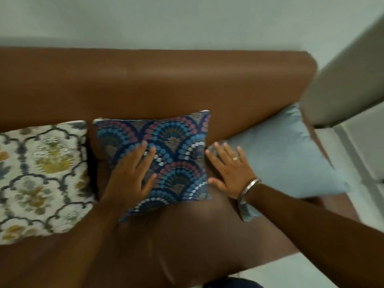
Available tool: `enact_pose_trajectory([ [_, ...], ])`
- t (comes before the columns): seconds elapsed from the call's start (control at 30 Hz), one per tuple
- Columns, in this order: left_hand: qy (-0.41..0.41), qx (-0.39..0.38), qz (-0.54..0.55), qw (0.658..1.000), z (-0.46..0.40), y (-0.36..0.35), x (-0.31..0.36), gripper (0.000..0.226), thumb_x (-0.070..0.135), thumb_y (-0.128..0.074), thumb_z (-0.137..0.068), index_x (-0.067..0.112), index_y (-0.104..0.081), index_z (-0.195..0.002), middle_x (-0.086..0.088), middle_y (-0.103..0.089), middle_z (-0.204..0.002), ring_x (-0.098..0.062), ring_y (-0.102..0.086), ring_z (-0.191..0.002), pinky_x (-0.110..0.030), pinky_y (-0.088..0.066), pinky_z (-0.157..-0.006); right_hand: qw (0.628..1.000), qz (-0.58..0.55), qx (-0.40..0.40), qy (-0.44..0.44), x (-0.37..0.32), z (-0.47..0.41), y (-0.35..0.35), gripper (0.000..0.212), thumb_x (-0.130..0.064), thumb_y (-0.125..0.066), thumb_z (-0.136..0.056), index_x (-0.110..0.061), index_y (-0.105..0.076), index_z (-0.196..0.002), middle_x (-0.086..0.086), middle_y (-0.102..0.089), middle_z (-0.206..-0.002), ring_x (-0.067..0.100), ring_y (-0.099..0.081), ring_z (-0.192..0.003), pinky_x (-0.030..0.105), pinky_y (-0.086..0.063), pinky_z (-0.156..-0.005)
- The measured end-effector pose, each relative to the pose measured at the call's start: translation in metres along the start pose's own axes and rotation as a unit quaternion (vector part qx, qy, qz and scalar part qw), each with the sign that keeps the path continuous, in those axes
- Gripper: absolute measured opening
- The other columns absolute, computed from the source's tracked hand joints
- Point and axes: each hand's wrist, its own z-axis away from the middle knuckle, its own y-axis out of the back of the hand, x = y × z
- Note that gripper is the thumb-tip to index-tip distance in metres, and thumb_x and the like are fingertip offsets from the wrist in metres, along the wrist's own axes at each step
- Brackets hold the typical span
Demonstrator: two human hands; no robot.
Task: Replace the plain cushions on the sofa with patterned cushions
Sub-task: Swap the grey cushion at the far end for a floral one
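A blue patterned cushion point(174, 146) with fan-shaped dots leans against the backrest of the brown sofa point(145, 84). My left hand point(133, 171) lies flat on its front, fingers spread. My right hand point(228, 169), with a ring and a metal bangle, rests open at the cushion's right edge, over the near corner of a plain light-blue cushion point(284, 156) at the sofa's right end. A white floral patterned cushion point(41, 173) sits at the left. Neither hand grips anything.
A pale wall runs behind the sofa. A grey upright surface point(345, 75) stands at the right, past the sofa's end, above light floor point(365, 146). Brown seat point(176, 235) spreads in front of the cushions.
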Motion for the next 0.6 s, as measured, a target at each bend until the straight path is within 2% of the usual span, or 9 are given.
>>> enact_pose_trajectory([
  [0.07,0.0,-0.031,0.088,0.996,0.007,-0.041,0.053,0.067,0.05,-0.04,-0.1,0.022,-0.021,-0.159,-0.005,-0.035,-0.161,-0.022,-0.034,-0.146,-0.04,-0.038,-0.113,0.998,0.035,-0.018,-0.039,0.033,0.041,-0.007,0.079,-0.064,-0.045,-0.083,-0.026,-0.029,-0.151,0.014,-0.035,-0.156,0.039,-0.037,-0.14,0.061,-0.026,-0.111],
  [0.17,0.094,-0.09,0.195,0.972,-0.006,-0.114,0.122,0.066,0.042,-0.051,-0.098,0.017,-0.03,-0.155,-0.008,-0.043,-0.156,-0.024,-0.042,-0.141,-0.033,-0.036,-0.112,0.985,0.049,-0.019,-0.167,0.113,0.071,-0.015,0.082,-0.061,-0.048,-0.086,-0.029,-0.014,-0.154,0.012,-0.016,-0.163,0.035,-0.02,-0.148,0.054,-0.013,-0.116],
  [0.2,0.153,-0.112,0.242,0.952,-0.017,-0.14,0.143,0.067,0.04,-0.054,-0.098,0.017,-0.029,-0.156,-0.007,-0.041,-0.157,-0.024,-0.04,-0.142,-0.033,-0.033,-0.114,0.975,0.056,-0.02,-0.212,0.143,0.075,-0.018,0.081,-0.06,-0.046,-0.088,-0.028,-0.012,-0.154,0.013,-0.013,-0.164,0.035,-0.015,-0.149,0.054,-0.01,-0.117],
  [0.27,0.293,-0.146,0.33,0.885,-0.046,-0.19,0.177,0.071,0.046,-0.054,-0.097,0.02,-0.026,-0.157,-0.006,-0.04,-0.157,-0.026,-0.042,-0.141,-0.04,-0.036,-0.113,0.956,0.056,-0.005,-0.288,0.196,0.077,-0.021,0.082,-0.06,-0.044,-0.089,-0.024,-0.013,-0.155,0.017,-0.012,-0.163,0.039,-0.013,-0.148,0.058,-0.012,-0.117],
  [0.33,0.408,-0.122,0.404,0.81,-0.082,-0.233,0.207,0.07,0.049,-0.051,-0.098,0.018,-0.028,-0.156,-0.012,-0.047,-0.151,-0.031,-0.049,-0.134,-0.041,-0.042,-0.104,0.943,0.022,0.004,-0.332,0.242,0.075,-0.031,0.09,-0.072,-0.037,-0.085,-0.024,-0.008,-0.154,0.018,-0.011,-0.163,0.04,-0.013,-0.148,0.058,-0.015,-0.117],
  [0.4,0.452,-0.064,0.48,0.749,-0.111,-0.266,0.234,0.059,0.041,-0.049,-0.101,0.015,-0.036,-0.152,-0.014,-0.054,-0.143,-0.032,-0.053,-0.129,-0.035,-0.043,-0.096,0.94,-0.051,-0.004,-0.338,0.274,0.075,-0.045,0.1,-0.085,-0.033,-0.076,-0.03,-0.003,-0.154,0.018,-0.014,-0.162,0.041,-0.019,-0.146,0.054,-0.02,-0.116],
  [0.47,0.469,-0.035,0.534,0.702,-0.126,-0.283,0.247,0.042,0.043,-0.049,-0.1,0.028,-0.049,-0.14,0.004,-0.061,-0.133,-0.021,-0.057,-0.121,-0.032,-0.049,-0.09,0.934,-0.101,-0.007,-0.343,0.289,0.074,-0.06,0.104,-0.093,-0.032,-0.067,-0.04,-0.002,-0.151,0.019,-0.017,-0.161,0.043,-0.025,-0.143,0.056,-0.025,-0.113],
  [0.53,0.505,-0.057,0.558,0.655,-0.126,-0.28,0.253,0.022,0.055,-0.051,-0.096,0.049,-0.055,-0.117,0.024,-0.063,-0.114,-0.012,-0.062,-0.105,-0.032,-0.055,-0.073,0.918,-0.141,-0.017,-0.369,0.295,0.072,-0.069,0.107,-0.097,-0.031,-0.057,-0.049,0.0,-0.148,0.017,-0.014,-0.161,0.046,-0.025,-0.142,0.059,-0.028,-0.111],
  [0.6,0.521,-0.077,0.565,0.635,-0.127,-0.264,0.257,0.017,0.058,-0.052,-0.094,0.052,-0.057,-0.11,0.024,-0.066,-0.111,-0.012,-0.064,-0.105,-0.042,-0.056,-0.077,0.903,-0.2,-0.055,-0.376,0.304,0.064,-0.07,0.111,-0.099,-0.034,-0.053,-0.052,0.004,-0.146,0.017,-0.011,-0.161,0.049,-0.024,-0.141,0.061,-0.028,-0.11],
])
